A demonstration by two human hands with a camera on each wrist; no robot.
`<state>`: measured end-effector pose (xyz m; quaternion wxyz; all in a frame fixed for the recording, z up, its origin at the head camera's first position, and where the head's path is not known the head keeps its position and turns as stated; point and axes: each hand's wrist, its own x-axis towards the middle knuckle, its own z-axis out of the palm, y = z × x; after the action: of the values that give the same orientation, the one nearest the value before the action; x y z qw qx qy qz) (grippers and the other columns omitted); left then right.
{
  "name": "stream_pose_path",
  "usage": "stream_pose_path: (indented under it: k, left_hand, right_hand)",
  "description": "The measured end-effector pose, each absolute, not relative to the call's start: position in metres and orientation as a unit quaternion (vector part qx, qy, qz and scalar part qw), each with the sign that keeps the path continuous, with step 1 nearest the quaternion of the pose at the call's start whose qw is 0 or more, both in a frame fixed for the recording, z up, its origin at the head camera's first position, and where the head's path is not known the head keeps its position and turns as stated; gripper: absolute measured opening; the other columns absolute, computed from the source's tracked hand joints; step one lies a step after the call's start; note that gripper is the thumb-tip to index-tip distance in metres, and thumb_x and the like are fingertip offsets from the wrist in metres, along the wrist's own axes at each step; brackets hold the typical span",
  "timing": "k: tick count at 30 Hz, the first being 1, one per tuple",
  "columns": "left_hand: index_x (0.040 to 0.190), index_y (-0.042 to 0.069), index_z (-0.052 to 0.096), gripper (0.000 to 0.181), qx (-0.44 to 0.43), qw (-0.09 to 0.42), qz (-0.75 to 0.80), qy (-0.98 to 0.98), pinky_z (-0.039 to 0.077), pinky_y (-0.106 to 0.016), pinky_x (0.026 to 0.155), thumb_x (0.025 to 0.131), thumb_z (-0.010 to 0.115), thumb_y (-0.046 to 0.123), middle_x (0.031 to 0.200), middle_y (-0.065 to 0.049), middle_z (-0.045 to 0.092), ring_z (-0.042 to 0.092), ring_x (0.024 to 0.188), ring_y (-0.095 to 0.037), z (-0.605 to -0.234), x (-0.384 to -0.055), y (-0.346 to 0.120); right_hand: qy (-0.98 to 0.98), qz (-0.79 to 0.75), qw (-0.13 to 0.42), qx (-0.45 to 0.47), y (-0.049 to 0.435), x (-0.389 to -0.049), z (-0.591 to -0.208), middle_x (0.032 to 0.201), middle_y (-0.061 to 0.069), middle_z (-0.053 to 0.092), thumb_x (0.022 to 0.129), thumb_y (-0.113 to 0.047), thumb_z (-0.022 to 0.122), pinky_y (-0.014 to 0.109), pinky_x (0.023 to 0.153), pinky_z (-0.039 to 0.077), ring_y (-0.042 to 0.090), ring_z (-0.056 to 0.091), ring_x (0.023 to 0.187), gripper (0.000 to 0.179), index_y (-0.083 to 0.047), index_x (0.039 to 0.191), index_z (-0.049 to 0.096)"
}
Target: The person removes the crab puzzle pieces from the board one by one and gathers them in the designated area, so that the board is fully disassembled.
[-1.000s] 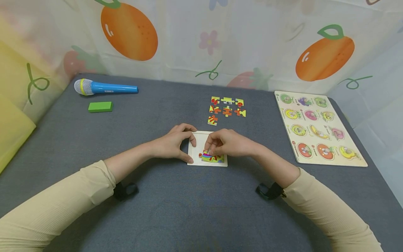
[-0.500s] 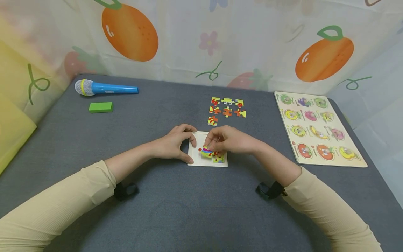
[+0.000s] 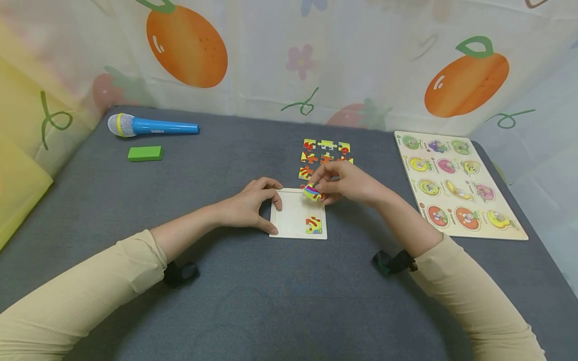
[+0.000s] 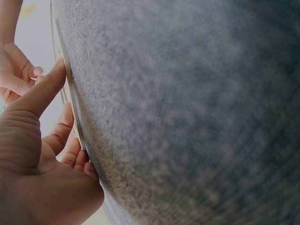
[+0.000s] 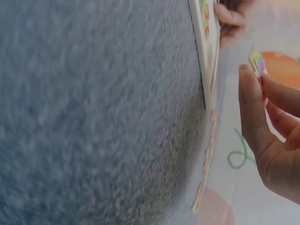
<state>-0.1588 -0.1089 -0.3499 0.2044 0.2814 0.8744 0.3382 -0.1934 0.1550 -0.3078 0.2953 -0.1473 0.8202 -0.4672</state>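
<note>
In the head view, a small white puzzle tray (image 3: 289,220) lies on the dark grey table. One yellow and red jigsaw piece (image 3: 313,225) sits in its lower right corner. My left hand (image 3: 246,205) holds the tray by its left side, thumb at the near corner and fingers at the far one. Above the tray's far right part, my right hand (image 3: 345,183) pinches a rainbow-striped jigsaw piece (image 3: 311,192) between thumb and fingers. The right wrist view shows this striped piece (image 5: 258,63) raised off the table, tilted at the fingertips.
Several loose jigsaw pieces (image 3: 308,157) lie in rows behind the tray, partly hidden by the right hand. A fruit puzzle board (image 3: 431,200) lies at the right. A blue toy microphone (image 3: 164,126) and a green block (image 3: 145,154) are at the far left.
My right hand has lifted the striped piece from the tray's lower part and carried it away from me and to the right. The left hand has stayed on the tray.
</note>
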Motion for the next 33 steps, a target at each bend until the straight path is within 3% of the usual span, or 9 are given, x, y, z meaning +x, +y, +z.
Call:
stream_pose_path:
  k: [13, 25, 33]
  left_hand:
    - [0.098, 0.013, 0.062, 0.039, 0.281, 0.203, 0.338, 0.875, 0.026, -0.055, 0.116, 0.072, 0.088, 0.023, 0.152, -0.014, 0.035, 0.028, 0.141, -0.035, -0.350, -0.158, -0.109]
    - [0.098, 0.014, 0.062, 0.039, 0.278, 0.202, 0.338, 0.876, 0.027, -0.054, 0.116, 0.071, 0.089, 0.023, 0.152, -0.013, 0.035, 0.028, 0.141, -0.035, -0.349, -0.158, -0.109]
    - [0.098, 0.014, 0.062, 0.039, 0.278, 0.203, 0.337, 0.876, 0.027, -0.053, 0.115, 0.072, 0.089, 0.023, 0.152, -0.013, 0.035, 0.028, 0.141, -0.034, -0.349, -0.158, -0.109]
  right_hand:
    - [0.853, -0.447, 0.253, -0.086, 0.175, -0.217, -0.316, 0.123, 0.016, 0.054, 0.098, -0.006, 0.058, 0.031, 0.083, 0.059, 0.011, 0.068, 0.084, 0.026, 0.006, 0.120, 0.062]
    - [0.859, -0.449, 0.240, -0.053, 0.180, -0.228, -0.315, 0.105, 0.009, 0.062, 0.096, 0.001, 0.058, 0.028, 0.080, 0.059, 0.006, 0.066, 0.078, 0.028, 0.010, 0.122, 0.062]
    - [0.865, -0.437, 0.238, -0.054, 0.179, -0.233, -0.319, 0.116, 0.019, 0.062, 0.094, 0.002, 0.059, 0.027, 0.080, 0.059, 0.004, 0.066, 0.077, 0.030, 0.009, 0.123, 0.062]
